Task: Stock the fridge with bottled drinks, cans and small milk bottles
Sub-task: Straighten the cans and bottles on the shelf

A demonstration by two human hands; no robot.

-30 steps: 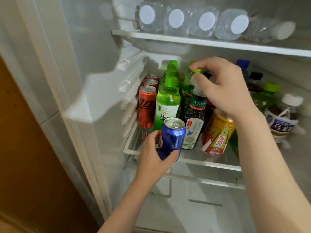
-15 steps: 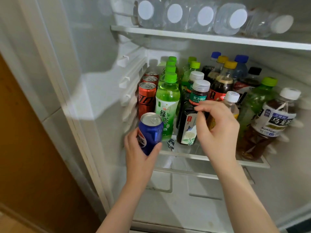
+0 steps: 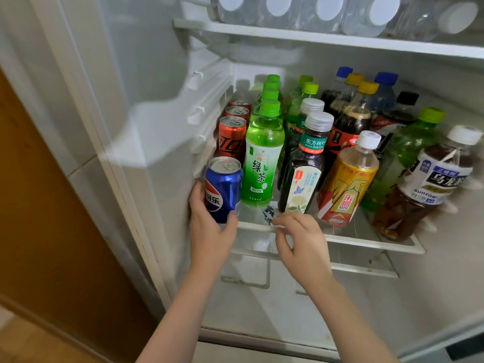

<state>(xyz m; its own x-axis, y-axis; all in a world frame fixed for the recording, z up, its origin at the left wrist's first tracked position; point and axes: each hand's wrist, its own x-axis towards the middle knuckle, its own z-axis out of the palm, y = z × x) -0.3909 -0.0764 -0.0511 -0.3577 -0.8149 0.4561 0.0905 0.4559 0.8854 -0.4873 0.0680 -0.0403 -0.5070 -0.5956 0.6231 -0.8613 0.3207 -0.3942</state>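
The left hand point(image 3: 209, 234) grips the blue can point(image 3: 224, 189), now raised to the shelf's point(image 3: 366, 243) front-left corner, before the red cans point(image 3: 231, 137). The right hand point(image 3: 301, 239), off the bottles, hangs loosely curled and empty. Nearly placed.

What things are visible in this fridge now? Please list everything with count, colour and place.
water bottles: five, clear, lying on upper shelf
red cans: three, red, left row of middle shelf
blue can: one, blue, before the red cans
green tea bottles: four, green, row beside red cans
grey-capped bottles: two, dark, centre
yellow bottle: one, yellow, front centre
brown tea bottle: one, brown, front right
other bottles: about eight, mixed caps, behind
left hand: one, grips blue can
right hand: one, holds nothing, near shelf edge
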